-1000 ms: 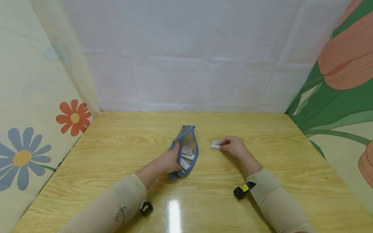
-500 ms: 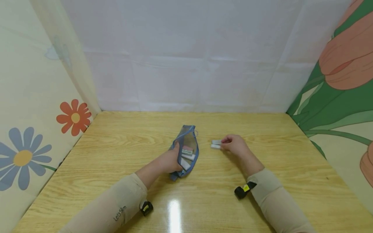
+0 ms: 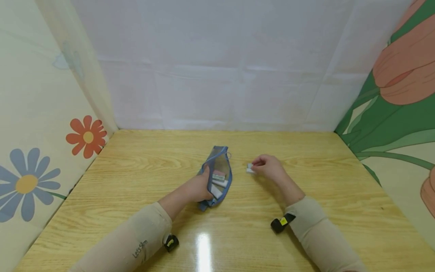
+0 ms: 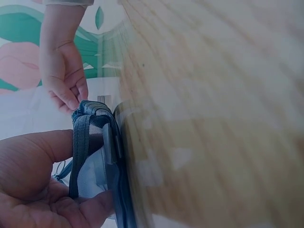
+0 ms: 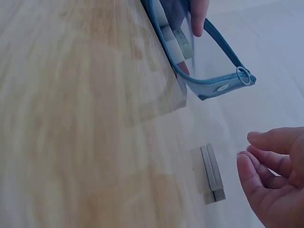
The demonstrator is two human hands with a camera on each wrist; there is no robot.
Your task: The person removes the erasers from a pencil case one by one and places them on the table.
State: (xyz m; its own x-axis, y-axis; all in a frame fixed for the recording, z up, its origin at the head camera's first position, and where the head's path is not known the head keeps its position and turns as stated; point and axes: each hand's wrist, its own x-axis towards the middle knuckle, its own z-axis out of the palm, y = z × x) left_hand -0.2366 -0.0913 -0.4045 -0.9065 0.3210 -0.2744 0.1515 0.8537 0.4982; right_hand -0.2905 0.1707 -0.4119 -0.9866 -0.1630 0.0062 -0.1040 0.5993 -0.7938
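On the wooden table [image 3: 153, 153], seen from the head, the left hand [image 3: 197, 187] grips the blue pouch [image 3: 222, 162] at its nine o'clock side, several pieces [image 3: 216, 191] inside. Between two and three o'clock from it, two small blocks [image 3: 249, 170] lie ungripped; the right hand [image 3: 272, 170] has shifted toward nine o'clock, covering more of them. Lettering [image 3: 139, 249] on the left sleeve [image 3: 117, 241] reads "Let's", the next word unclear. From the left wrist, thumb and fingers pinch the pouch's edge. From the right wrist, the right hand's fingertips hover slightly spread, holding nothing, just beside the blocks.
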